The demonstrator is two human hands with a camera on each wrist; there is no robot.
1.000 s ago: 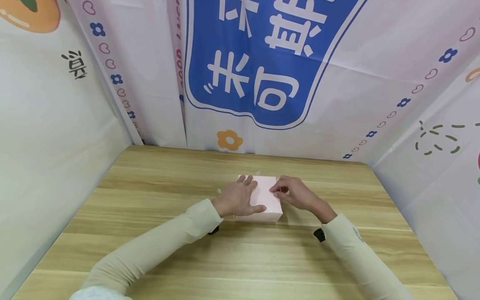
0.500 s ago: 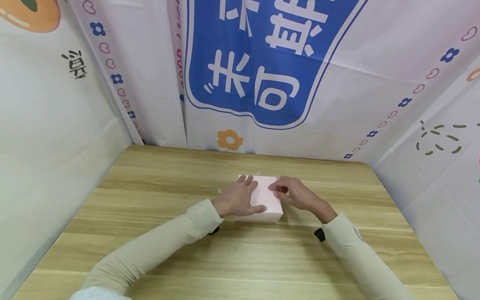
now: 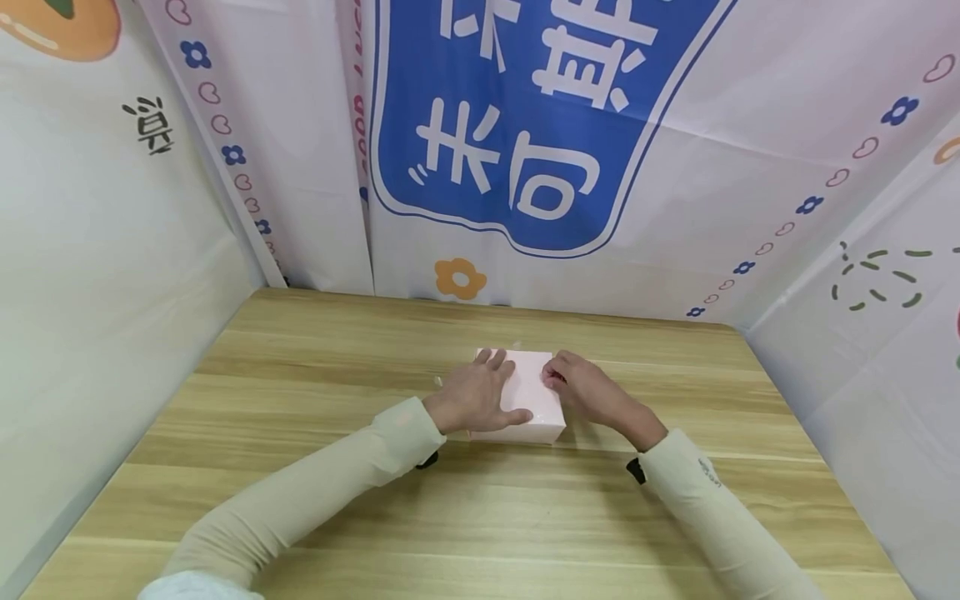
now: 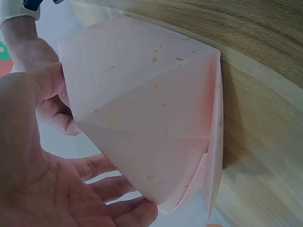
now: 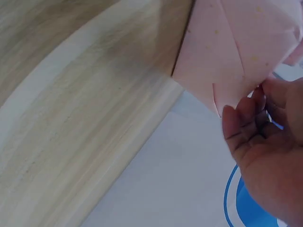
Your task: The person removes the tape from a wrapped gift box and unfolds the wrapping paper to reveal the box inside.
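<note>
Head view. Box (image 3: 529, 387): pale pink, on table (image 3: 450, 517), under left hand (image 3: 476, 396) and beside right hand (image 3: 595, 390); inside hidden. Left hand: laid across the left part of the box top, palm down, fingers and thumb spread wide, nothing gripped. Right hand: at the right edge of the box top, fingers curled toward the thumb; whether pinching anything, cannot tell. Scrap (image 3: 438, 382): small, pale, just left of the box. Flower (image 3: 461, 279): orange, printed on wall (image 3: 675, 208), beyond the box.

Left wrist view. Box: pink end with gold flecks, creased, loose fold toward the table. Left hand: thumb and fingers reaching along one box edge.

Right wrist view. Box: flecked, creased side. Right hand: fingertips bunched at the box edge; exact hold unclear.
</note>
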